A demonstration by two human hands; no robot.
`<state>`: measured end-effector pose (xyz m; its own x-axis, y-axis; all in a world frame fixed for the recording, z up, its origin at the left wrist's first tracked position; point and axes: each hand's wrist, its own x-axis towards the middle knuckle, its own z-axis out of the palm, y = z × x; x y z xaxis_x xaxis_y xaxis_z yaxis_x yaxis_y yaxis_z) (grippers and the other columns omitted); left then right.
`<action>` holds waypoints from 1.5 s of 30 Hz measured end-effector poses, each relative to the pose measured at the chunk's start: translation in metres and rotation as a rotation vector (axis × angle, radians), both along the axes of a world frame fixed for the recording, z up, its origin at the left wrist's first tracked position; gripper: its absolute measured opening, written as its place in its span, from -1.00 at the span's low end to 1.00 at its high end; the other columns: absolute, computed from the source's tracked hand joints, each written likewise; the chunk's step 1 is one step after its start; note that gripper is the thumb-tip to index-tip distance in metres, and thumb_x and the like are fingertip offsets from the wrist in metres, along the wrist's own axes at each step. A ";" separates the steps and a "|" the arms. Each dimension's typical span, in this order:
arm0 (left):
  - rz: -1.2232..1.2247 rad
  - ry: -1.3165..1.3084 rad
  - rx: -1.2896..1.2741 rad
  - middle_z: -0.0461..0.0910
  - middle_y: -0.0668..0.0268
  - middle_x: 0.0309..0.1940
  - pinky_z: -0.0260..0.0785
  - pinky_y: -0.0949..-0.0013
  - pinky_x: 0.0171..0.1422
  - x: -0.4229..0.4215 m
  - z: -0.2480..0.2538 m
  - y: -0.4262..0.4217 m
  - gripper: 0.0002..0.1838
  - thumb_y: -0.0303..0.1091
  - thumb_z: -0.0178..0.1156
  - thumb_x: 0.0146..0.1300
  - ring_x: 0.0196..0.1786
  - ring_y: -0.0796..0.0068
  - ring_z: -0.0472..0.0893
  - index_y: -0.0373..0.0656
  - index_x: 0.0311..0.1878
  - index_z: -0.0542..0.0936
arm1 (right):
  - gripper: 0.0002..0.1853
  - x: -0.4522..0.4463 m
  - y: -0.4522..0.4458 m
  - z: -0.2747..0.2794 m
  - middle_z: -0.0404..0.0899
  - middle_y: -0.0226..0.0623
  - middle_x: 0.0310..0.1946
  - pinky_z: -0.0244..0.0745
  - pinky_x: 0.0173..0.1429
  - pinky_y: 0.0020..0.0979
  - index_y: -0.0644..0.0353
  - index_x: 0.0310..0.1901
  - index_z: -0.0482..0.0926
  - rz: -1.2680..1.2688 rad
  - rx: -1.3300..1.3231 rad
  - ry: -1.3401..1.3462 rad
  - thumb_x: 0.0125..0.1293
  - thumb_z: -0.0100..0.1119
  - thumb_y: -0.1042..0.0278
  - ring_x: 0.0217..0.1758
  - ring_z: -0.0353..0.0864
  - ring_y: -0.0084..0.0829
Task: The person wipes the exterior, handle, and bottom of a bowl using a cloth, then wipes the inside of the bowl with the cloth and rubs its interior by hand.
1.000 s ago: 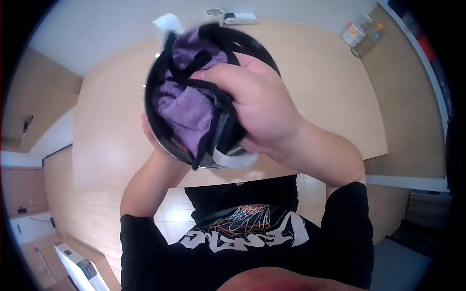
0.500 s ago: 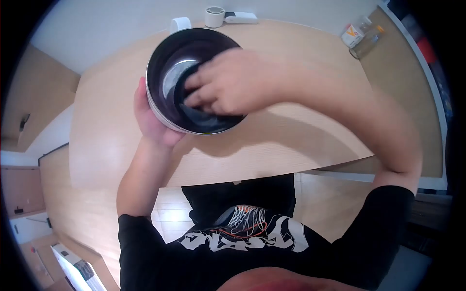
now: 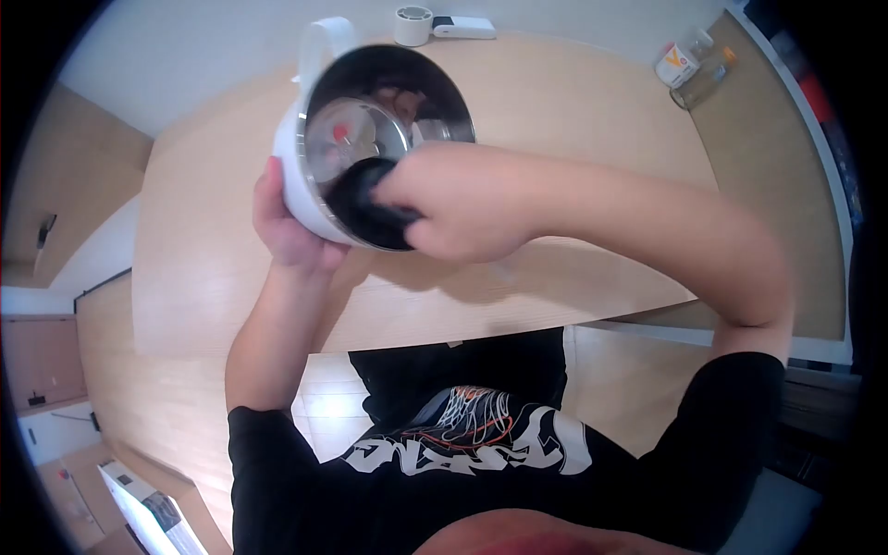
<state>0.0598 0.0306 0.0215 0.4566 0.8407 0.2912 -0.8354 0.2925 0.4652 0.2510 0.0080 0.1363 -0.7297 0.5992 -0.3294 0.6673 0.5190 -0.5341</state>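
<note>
A white electric pot with a shiny metal inside is tilted so that its mouth faces up and to the right. Its white handle sticks out at the far side. My left hand grips the pot's outer wall from the lower left, thumb up along the side. Reaching in over the rim, my right hand is closed on a dark cloth pressed against the inner wall. The fingertips are partly hidden and blurred, and reflections show on the metal bottom.
The pot is held above a light wooden table. Along the back edge stand a small white cylinder and a flat white device. At the back right are a bottle with an orange-and-white label and a glass bottle with an orange cap.
The pot has tipped further, so its white side and handle show more. My right hand has moved down and slightly right inside the rim, with the dark cloth. My left hand keeps its grip.
</note>
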 end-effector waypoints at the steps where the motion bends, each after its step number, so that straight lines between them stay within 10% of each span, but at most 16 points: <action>1: 0.002 -0.014 0.082 0.44 0.08 0.34 0.29 -0.02 0.46 0.000 0.001 -0.001 -0.28 0.26 -0.14 0.41 0.37 0.06 0.43 -0.13 0.38 0.40 | -0.74 -0.002 -0.006 -0.002 0.68 -0.03 -0.16 0.54 0.07 -0.15 0.28 -0.11 0.67 -0.044 -0.021 0.290 0.21 0.07 0.47 -0.04 0.66 -0.08; 3: 0.056 -0.005 0.219 0.42 0.06 0.34 0.29 -0.02 0.45 0.010 -0.002 -0.005 -0.23 0.30 -0.17 0.39 0.37 0.06 0.42 -0.14 0.39 0.37 | -0.75 -0.008 -0.022 -0.010 0.69 0.04 -0.29 0.53 0.02 -0.12 0.28 -0.21 0.67 -0.124 -0.055 0.867 0.20 -0.01 0.50 -0.12 0.69 -0.07; 5: 0.056 -0.016 0.234 0.40 0.05 0.35 0.28 -0.02 0.45 0.013 -0.003 -0.007 -0.19 0.34 -0.19 0.37 0.38 0.06 0.41 -0.16 0.41 0.35 | -0.70 -0.017 -0.024 -0.015 0.68 0.06 -0.24 0.52 0.05 -0.13 0.30 -0.08 0.63 -0.080 0.037 0.885 0.21 -0.03 0.49 -0.09 0.67 -0.04; 10: -0.075 -0.123 0.247 0.35 0.01 0.38 0.28 -0.01 0.43 0.005 -0.003 -0.006 -0.07 0.43 -0.26 0.31 0.38 0.06 0.39 -0.21 0.44 0.29 | -0.52 -0.012 -0.009 -0.023 0.64 0.16 -0.08 0.49 0.20 -0.18 0.38 0.20 0.51 0.093 -0.015 0.578 0.23 -0.05 0.50 0.03 0.63 0.03; 14: -0.167 -0.134 0.212 0.34 -0.02 0.38 0.28 0.00 0.42 0.001 -0.008 -0.003 0.00 0.49 -0.32 0.28 0.38 0.06 0.39 -0.24 0.45 0.26 | -0.61 0.005 -0.004 -0.021 0.67 0.02 -0.05 0.53 0.21 -0.18 0.31 0.08 0.63 0.199 0.169 0.441 0.18 0.10 0.52 0.02 0.65 -0.03; 18: -0.253 -0.244 0.128 0.42 0.03 0.32 0.31 0.05 0.41 0.007 0.008 -0.004 -0.13 0.36 -0.27 0.35 0.36 0.07 0.43 -0.21 0.41 0.33 | -0.66 0.009 -0.003 0.008 0.71 -0.10 -0.12 0.62 0.07 -0.22 0.24 -0.01 0.69 0.102 0.231 -0.234 0.15 0.25 0.46 -0.08 0.71 -0.14; 23: -0.264 -0.114 0.030 0.38 0.06 0.38 0.29 -0.05 0.46 0.001 -0.001 0.008 -0.25 0.26 -0.15 0.41 0.41 0.05 0.40 -0.12 0.44 0.32 | -0.70 0.031 0.024 -0.039 0.63 -0.35 0.11 0.48 0.30 -0.32 0.15 -0.01 0.71 0.096 0.957 -0.219 0.23 0.18 0.41 0.26 0.53 -0.34; 25: 0.065 0.395 0.215 0.41 0.08 0.37 0.29 -0.05 0.46 0.006 -0.003 0.004 -0.27 0.24 -0.16 0.42 0.39 0.06 0.41 -0.13 0.42 0.34 | -0.70 0.034 0.038 -0.055 0.56 -0.41 0.22 0.36 0.43 -0.34 0.13 0.01 0.70 0.127 1.242 -0.093 0.27 0.13 0.38 0.36 0.43 -0.40; 31: 0.231 0.678 0.262 0.48 0.09 0.30 0.28 -0.03 0.45 0.011 -0.005 0.003 -0.34 0.17 -0.16 0.46 0.34 0.07 0.46 -0.15 0.38 0.38 | -0.68 0.032 0.041 -0.069 0.54 -0.38 0.25 0.23 0.51 -0.34 0.17 0.03 0.69 0.100 1.183 -0.182 0.29 0.11 0.35 0.39 0.41 -0.33; 35: 0.104 0.421 0.134 0.48 0.05 0.27 0.30 0.01 0.45 0.010 -0.002 0.001 -0.31 0.17 -0.12 0.43 0.33 0.09 0.46 -0.20 0.38 0.35 | -0.72 0.028 0.014 -0.069 0.61 -0.23 0.16 0.46 0.34 -0.26 0.20 -0.06 0.72 0.052 0.857 -0.359 0.27 0.13 0.37 0.29 0.53 -0.26; 39: -0.117 -0.007 -0.055 0.48 0.02 0.26 0.36 0.05 0.40 0.011 0.001 -0.003 -0.27 0.20 -0.07 0.39 0.29 0.10 0.50 -0.23 0.38 0.35 | -0.82 0.019 -0.011 -0.039 0.71 -0.04 -0.26 0.63 -0.04 -0.14 0.26 -0.25 0.72 -0.078 0.328 -0.174 0.16 0.18 0.44 -0.12 0.71 -0.07; 45: 0.044 0.182 -0.024 0.51 0.02 0.23 0.42 0.06 0.34 0.009 -0.007 0.001 -0.28 0.19 -0.05 0.38 0.25 0.09 0.54 -0.25 0.34 0.38 | -0.78 0.026 -0.015 -0.037 0.64 0.11 -0.41 0.56 -0.11 -0.10 0.37 -0.28 0.66 -0.186 -0.001 0.323 0.08 0.05 0.51 -0.28 0.66 0.05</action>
